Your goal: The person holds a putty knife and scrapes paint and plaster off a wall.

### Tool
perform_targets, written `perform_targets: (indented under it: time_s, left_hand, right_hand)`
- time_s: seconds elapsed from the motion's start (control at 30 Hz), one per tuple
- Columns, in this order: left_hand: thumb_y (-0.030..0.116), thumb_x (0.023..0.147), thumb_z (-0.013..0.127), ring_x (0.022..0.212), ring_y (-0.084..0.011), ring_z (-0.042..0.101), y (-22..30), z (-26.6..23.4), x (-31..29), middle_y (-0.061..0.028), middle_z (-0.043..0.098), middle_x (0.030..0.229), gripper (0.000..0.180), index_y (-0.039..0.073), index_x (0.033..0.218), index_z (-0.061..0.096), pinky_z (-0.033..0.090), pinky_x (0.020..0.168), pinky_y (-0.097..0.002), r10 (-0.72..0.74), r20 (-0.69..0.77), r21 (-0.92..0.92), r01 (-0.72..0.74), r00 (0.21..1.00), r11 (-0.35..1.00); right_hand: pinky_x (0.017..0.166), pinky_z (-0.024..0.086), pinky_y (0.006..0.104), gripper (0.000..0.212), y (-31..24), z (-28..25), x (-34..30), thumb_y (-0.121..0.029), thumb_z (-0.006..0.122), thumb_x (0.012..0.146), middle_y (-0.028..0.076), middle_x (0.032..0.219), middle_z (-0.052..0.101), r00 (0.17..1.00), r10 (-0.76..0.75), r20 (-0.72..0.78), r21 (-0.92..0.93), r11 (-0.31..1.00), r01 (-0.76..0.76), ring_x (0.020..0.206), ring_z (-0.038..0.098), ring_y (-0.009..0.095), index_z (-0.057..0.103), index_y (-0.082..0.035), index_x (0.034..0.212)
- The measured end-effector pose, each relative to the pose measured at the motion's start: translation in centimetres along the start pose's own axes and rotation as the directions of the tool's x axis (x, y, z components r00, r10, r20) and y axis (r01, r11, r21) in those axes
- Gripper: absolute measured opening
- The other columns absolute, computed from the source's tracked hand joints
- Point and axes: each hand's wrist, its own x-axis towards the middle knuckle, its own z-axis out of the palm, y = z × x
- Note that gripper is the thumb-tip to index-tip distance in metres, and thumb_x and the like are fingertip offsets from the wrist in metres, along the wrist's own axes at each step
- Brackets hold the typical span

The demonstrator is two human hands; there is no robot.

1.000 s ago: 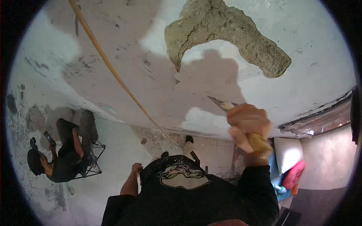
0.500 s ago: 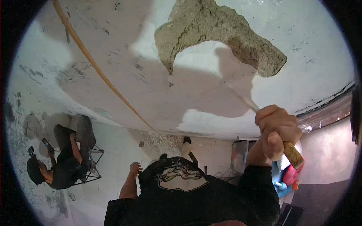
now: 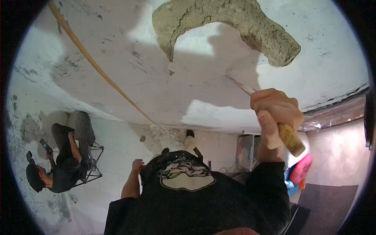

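Note:
My right hand (image 3: pixel 276 111) is closed round the worn wooden handle of a scraper (image 3: pixel 291 140). Its thin metal blade, seen nearly edge-on, reaches toward the pale wall (image 3: pixel 227 92); whether the tip touches the wall I cannot tell. Above the blade, a rough grey-brown patch of mortar (image 3: pixel 219 13) curves like an arch across the wall, cracked on its left side. My left hand (image 3: pixel 138 165) hangs low beside my body, empty, with its fingers loosely apart.
A long thin wooden pole (image 3: pixel 94 64) slants along the wall at left. A seated person (image 3: pixel 64 164) in dark clothes holds a phone on a folding stool (image 3: pixel 92 174). Red and blue items (image 3: pixel 301 168) lie at right, near a clear-sided cabinet (image 3: pixel 244 152). Debris (image 3: pixel 156 135) litters the floor.
My right hand has moved slightly left and up with the scraper, and the blade shows more sharply. The view has shifted a little, moving the mortar patch upward. My left hand stays low.

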Motion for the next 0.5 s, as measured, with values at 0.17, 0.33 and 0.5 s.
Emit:
perform_targets:
  time_s: [0.17, 0.33, 0.5]
  left_hand:
    - [0.029, 0.068, 0.072, 0.087, -0.0252, 0.061, -1.4, 0.9, 0.4, -0.0070, 0.065, 0.093, 0.024, 0.010, 0.081, 0.065, 0.049, 0.077, -0.0381, 0.430, 0.020, 0.286, -0.418, 0.902, 0.862]
    - [0.021, 0.067, 0.068, 0.086, -0.0242, 0.061, 1.7, -0.6, 1.4, -0.0083, 0.065, 0.094, 0.026, 0.008, 0.089, 0.064, 0.050, 0.075, -0.0360, 0.133, 0.097, 0.167, -0.148, 0.986, 0.975]
    - [0.015, 0.065, 0.067, 0.086, -0.0235, 0.062, 1.9, -0.6, -0.1, -0.0091, 0.065, 0.096, 0.031, 0.006, 0.095, 0.063, 0.051, 0.074, -0.0342, -0.032, 0.161, 0.113, 0.014, 0.986, 0.994]
  right_hand:
    - [0.052, 0.044, 0.0333, 0.029, -1.7, -0.1, -0.2, 0.000, 0.062, 0.067, 0.008, 0.043, 0.038, 0.986, 0.163, 0.041, 0.054, 0.985, -0.165, 0.041, 0.042, 0.023, 0.041, 0.001, 0.047]
    - [0.056, 0.046, 0.0319, 0.025, -2.4, -1.0, -0.6, 0.001, 0.062, 0.067, 0.009, 0.046, 0.045, 0.983, 0.183, 0.026, 0.097, 0.978, -0.185, 0.049, 0.049, 0.024, 0.044, 0.002, 0.049]
    - [0.054, 0.045, 0.0330, 0.024, -1.3, 0.0, -0.4, -0.001, 0.063, 0.067, 0.011, 0.047, 0.044, 0.961, 0.224, 0.161, -0.137, 0.970, -0.203, 0.050, 0.052, 0.025, 0.047, 0.000, 0.050]
